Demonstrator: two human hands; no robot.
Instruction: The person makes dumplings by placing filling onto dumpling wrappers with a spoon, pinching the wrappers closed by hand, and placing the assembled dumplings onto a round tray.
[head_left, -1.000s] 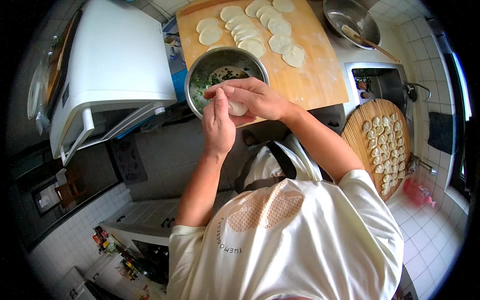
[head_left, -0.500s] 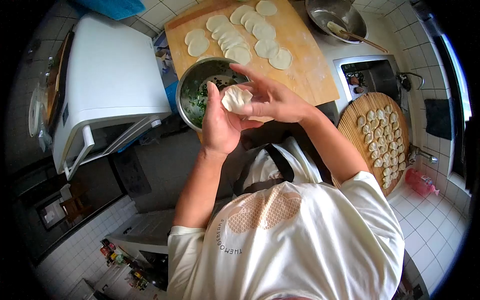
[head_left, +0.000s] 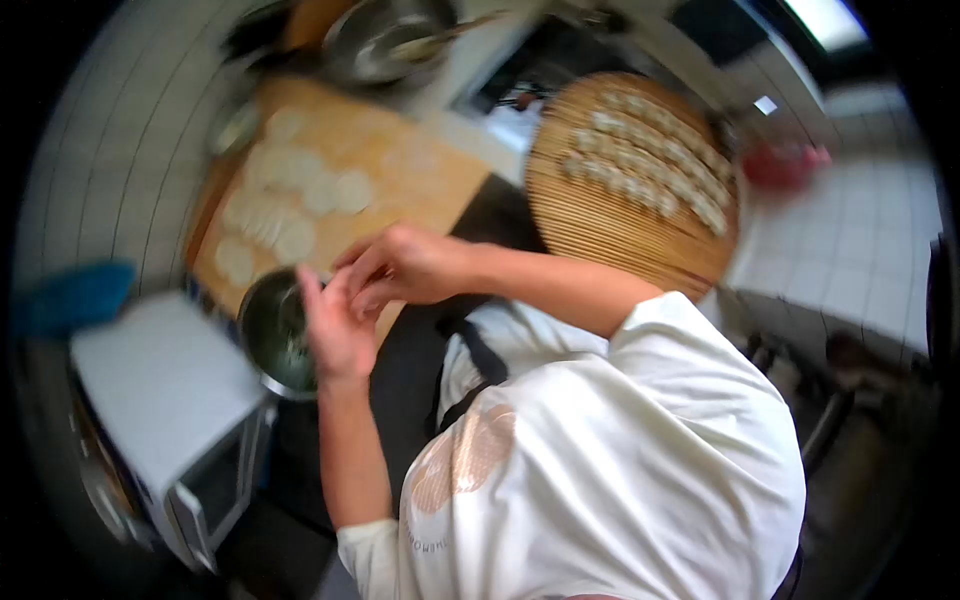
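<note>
My left hand [head_left: 342,325] is raised beside the metal bowl [head_left: 288,391], palm turned up and thumb upright. Over its palm my right hand [head_left: 415,265] bends, its fingers curled in a pinch. The small pleated dumpling seen between the hands half a second ago is now hidden by the fingers, and blur hides the details. Dark green filling [head_left: 285,335] lies in the bowl. Beyond the hands, round dough wrappers [head_left: 262,225], some overlapping, lie on the wooden board [head_left: 430,170].
To the right, a round bamboo tray [head_left: 590,245] bears rows of folded dumplings [head_left: 650,160]. At the back stands another metal bowl [head_left: 355,45] with a utensil across it. A white appliance [head_left: 165,385] stands at left. A pink object [head_left: 780,165] lies beyond the tray.
The view has swung toward the right, bringing the bamboo tray closer to the middle. My hands stay together; the right fingers have curled over the left palm, and the dumpling has gone from sight.
</note>
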